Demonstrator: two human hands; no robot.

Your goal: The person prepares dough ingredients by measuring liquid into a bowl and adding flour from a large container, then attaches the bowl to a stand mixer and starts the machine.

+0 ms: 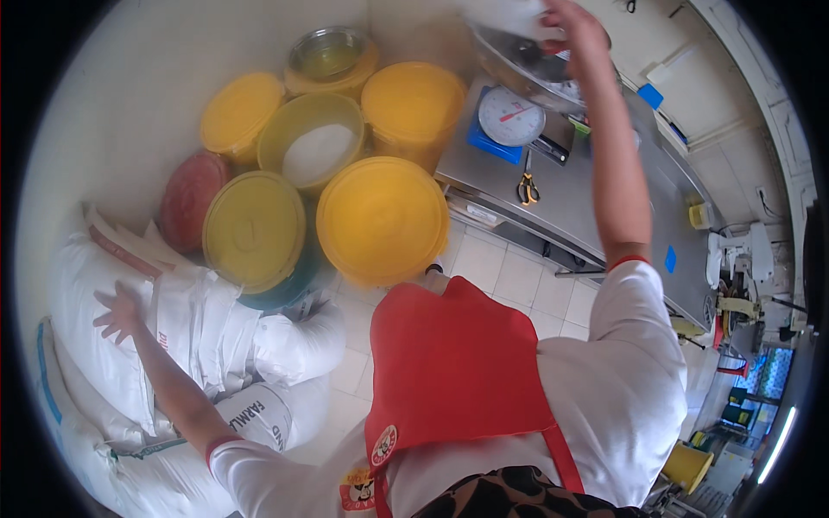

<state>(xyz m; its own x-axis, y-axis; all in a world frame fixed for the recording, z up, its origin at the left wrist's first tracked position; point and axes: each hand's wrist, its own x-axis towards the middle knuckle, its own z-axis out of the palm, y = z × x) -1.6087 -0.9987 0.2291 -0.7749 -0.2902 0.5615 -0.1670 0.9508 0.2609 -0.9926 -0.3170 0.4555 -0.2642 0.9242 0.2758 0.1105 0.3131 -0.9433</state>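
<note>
My left hand (121, 312) rests with spread fingers on a stack of white sacks (207, 319) at the left. My right arm stretches far forward, and my right hand (577, 30) is over a wide metal bowl (527, 69). Its fingers curl beside a pale, blurred thing (509, 15) at the top edge, whose kind I cannot make out. Beneath or just before the bowl, a blue dial scale (511, 116) stands on the steel table (574, 198). Scissors (528, 183) with black and yellow handles lie near the scale.
Several lidded yellow tubs (384, 220) stand ahead, around an uncovered tub (275, 142) of white powder. A glass bowl (328, 53) sits on one lid. A red lid (192, 200) is beside the sacks. Machinery (743, 259) stands at the far right.
</note>
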